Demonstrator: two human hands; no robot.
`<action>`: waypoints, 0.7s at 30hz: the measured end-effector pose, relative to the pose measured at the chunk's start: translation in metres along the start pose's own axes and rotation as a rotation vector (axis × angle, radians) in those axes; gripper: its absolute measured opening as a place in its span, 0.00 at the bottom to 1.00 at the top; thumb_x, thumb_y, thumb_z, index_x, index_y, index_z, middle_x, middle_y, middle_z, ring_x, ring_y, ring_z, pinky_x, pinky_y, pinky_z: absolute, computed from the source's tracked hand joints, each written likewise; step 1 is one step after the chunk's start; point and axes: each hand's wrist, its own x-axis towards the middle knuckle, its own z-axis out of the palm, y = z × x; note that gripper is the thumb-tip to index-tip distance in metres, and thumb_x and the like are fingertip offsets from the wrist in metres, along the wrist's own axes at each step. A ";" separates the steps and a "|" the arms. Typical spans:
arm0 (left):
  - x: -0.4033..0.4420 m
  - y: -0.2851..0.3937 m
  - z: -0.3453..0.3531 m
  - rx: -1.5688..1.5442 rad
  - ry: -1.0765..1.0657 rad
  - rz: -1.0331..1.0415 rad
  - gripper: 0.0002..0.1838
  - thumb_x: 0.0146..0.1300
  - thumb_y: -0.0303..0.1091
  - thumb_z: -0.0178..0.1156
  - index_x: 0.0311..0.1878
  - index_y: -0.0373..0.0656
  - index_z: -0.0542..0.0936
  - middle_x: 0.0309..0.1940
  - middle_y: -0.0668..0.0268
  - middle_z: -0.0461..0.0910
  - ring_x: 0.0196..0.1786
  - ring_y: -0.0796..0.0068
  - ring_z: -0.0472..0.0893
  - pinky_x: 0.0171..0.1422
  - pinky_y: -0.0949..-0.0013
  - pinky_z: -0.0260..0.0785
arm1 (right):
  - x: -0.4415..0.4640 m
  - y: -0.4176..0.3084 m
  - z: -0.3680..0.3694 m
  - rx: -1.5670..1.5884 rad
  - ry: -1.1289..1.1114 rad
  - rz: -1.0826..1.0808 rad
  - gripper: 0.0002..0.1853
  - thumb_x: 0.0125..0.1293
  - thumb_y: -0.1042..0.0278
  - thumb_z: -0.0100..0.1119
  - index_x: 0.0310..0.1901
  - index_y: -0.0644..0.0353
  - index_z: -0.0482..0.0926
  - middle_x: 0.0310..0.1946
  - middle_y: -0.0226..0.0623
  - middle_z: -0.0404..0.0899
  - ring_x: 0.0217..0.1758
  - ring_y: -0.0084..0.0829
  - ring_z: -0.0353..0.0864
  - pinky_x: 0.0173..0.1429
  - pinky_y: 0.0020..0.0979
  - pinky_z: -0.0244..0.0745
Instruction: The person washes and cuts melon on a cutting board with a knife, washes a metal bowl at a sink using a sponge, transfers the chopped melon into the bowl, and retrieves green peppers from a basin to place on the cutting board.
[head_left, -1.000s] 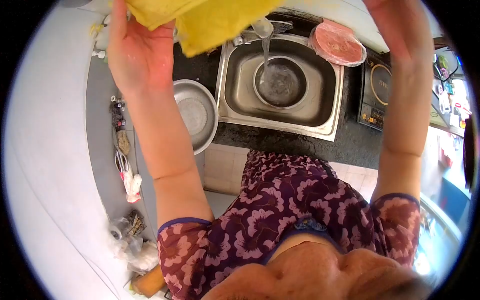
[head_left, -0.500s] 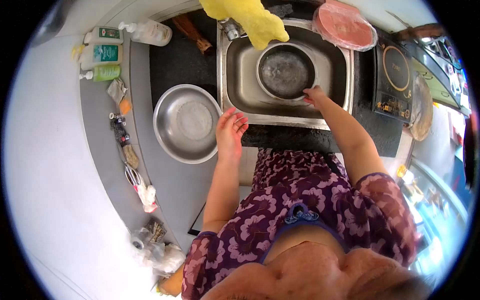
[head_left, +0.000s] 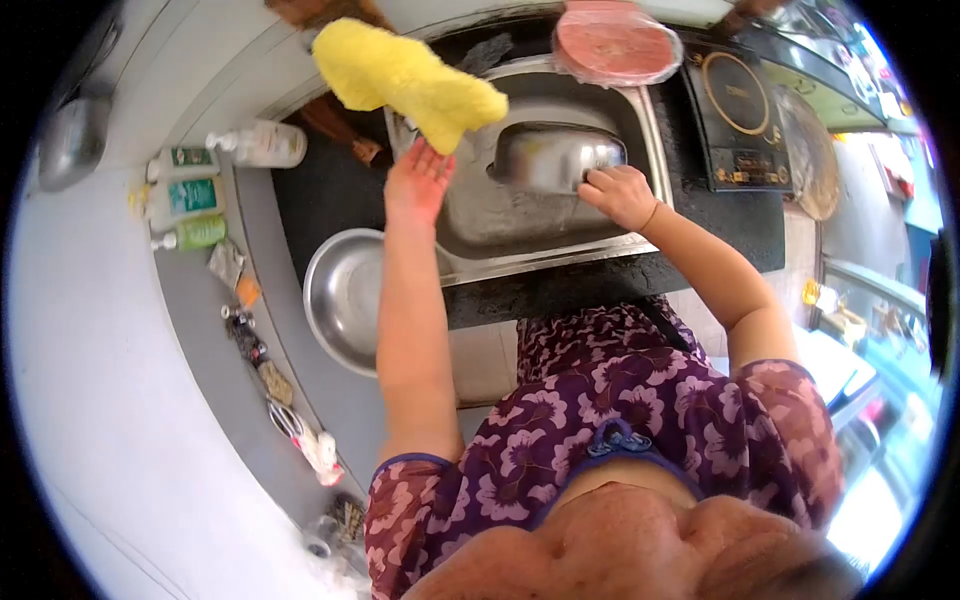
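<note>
A round metal basin [head_left: 560, 158] is tipped steeply on its side over the sink [head_left: 540, 240], its outer wall facing me. My right hand [head_left: 620, 195] is closed on its near right edge. My left hand [head_left: 418, 188] reaches up to the sink's left rim, at the lower edge of a fluffy yellow cloth [head_left: 410, 85]. Its fingers are stretched out, with their tips against or just under the cloth; whether they touch the tap there is hidden. A wide steel bowl [head_left: 335, 300] stands on the counter at left, partly behind my left forearm.
A pink plastic-wrapped container [head_left: 615, 45] sits behind the sink, with a black induction cooker [head_left: 740, 115] to its right. Pump bottles [head_left: 265, 145] stand at the left wall. Scissors [head_left: 285, 420] and small items line the left ledge.
The basin has gone from lying face up in the sink to tipped on its side, my right hand still on it. My left hand has moved from beside the bowl up to the yellow cloth.
</note>
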 end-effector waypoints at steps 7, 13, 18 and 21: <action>0.035 0.028 0.037 -0.265 -0.143 -0.158 0.26 0.74 0.43 0.31 0.66 0.44 0.69 0.66 0.55 0.69 0.67 0.52 0.68 0.69 0.41 0.58 | -0.023 0.019 -0.066 -0.013 0.083 -0.211 0.08 0.46 0.65 0.57 0.27 0.48 0.66 0.24 0.26 0.64 0.25 0.22 0.70 0.26 0.25 0.65; 0.065 0.033 0.016 -0.292 -0.475 -0.133 0.25 0.70 0.53 0.43 0.56 0.44 0.76 0.54 0.58 0.78 0.60 0.53 0.74 0.68 0.41 0.60 | -0.069 0.042 -0.127 -0.090 0.189 -0.058 0.08 0.46 0.63 0.55 0.26 0.48 0.66 0.24 0.25 0.64 0.25 0.22 0.70 0.26 0.26 0.65; 0.067 -0.009 -0.010 0.127 0.368 0.177 0.19 0.65 0.43 0.54 0.55 0.45 0.73 0.54 0.62 0.75 0.59 0.60 0.73 0.59 0.50 0.68 | -0.151 0.068 -0.208 -0.211 0.361 0.153 0.07 0.44 0.64 0.56 0.27 0.49 0.71 0.27 0.26 0.72 0.26 0.25 0.75 0.26 0.25 0.68; 0.026 -0.042 -0.024 0.194 0.544 0.265 0.13 0.67 0.39 0.52 0.48 0.41 0.71 0.44 0.63 0.75 0.44 0.65 0.78 0.48 0.63 0.74 | -0.216 0.085 -0.259 -0.214 0.425 0.422 0.06 0.44 0.71 0.58 0.24 0.53 0.70 0.21 0.31 0.68 0.22 0.29 0.74 0.24 0.31 0.70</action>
